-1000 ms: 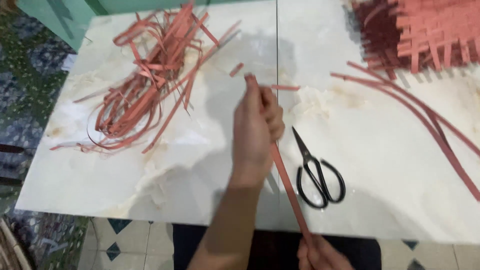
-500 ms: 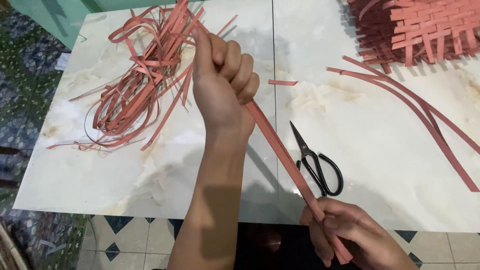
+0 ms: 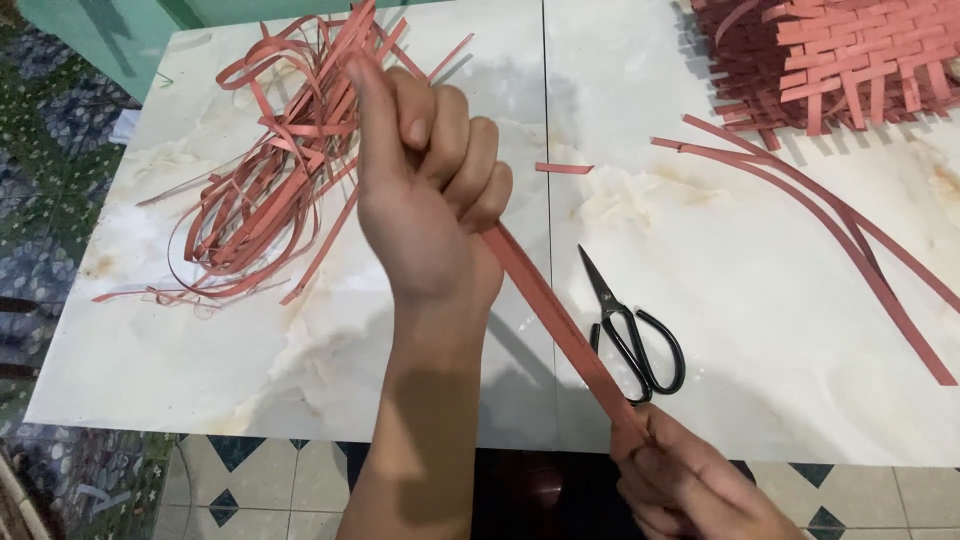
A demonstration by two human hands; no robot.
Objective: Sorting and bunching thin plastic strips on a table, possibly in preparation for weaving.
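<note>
My left hand [image 3: 425,185] is raised above the white marble table [image 3: 300,350], fist closed around the upper end of a long reddish-brown flat strip [image 3: 555,320]. The strip runs diagonally down to the right. My right hand [image 3: 690,480] pinches its lower end near the table's front edge. The strip is stretched taut between both hands. Black scissors [image 3: 630,330] lie on the table just right of the strip.
A tangled pile of the same reddish strips [image 3: 270,190] lies at the table's left back. A woven mat of strips [image 3: 840,60] sits at the back right, with a few long loose strips [image 3: 840,225] curving beside it. A short cut piece [image 3: 563,168] lies mid-table. Tiled floor shows below.
My left hand has slid up along the strip, away from me and closer to the camera. My right hand has come further into view, still gripping the lower end.
</note>
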